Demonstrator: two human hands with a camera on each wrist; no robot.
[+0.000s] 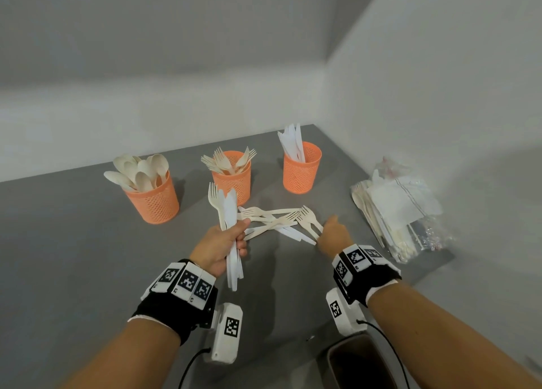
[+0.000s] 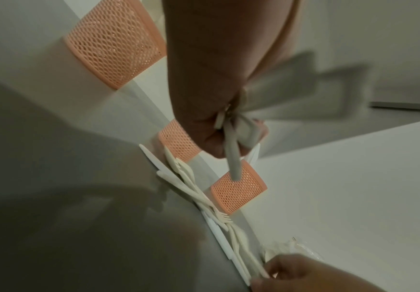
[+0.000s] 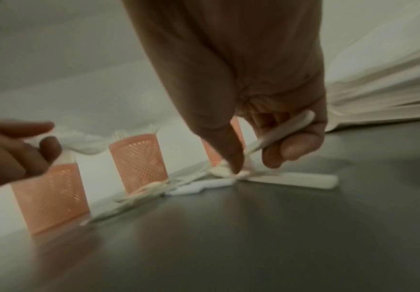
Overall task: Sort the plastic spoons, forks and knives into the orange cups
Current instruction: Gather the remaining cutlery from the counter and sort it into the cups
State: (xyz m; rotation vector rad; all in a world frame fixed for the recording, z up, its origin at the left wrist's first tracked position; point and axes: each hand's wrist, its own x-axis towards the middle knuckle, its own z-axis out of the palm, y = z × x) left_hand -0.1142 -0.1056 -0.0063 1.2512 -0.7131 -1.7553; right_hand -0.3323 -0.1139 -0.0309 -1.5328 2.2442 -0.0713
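Note:
Three orange mesh cups stand in a row on the grey table: the spoon cup (image 1: 154,196) at left, the fork cup (image 1: 233,180) in the middle, the knife cup (image 1: 300,168) at right. In front of them lies a loose pile of forks and knives (image 1: 278,221). My left hand (image 1: 223,243) grips an upright bundle of white knives with a fork (image 1: 228,209). My right hand (image 1: 331,233) is down at the pile's right end, pinching a cream fork handle (image 3: 286,128) while its thumb presses on the pile.
A clear plastic bag of more cutlery and napkins (image 1: 399,209) lies at the right by the wall. A dark bin (image 1: 357,365) sits at the table's near edge. White walls close the back and right sides.

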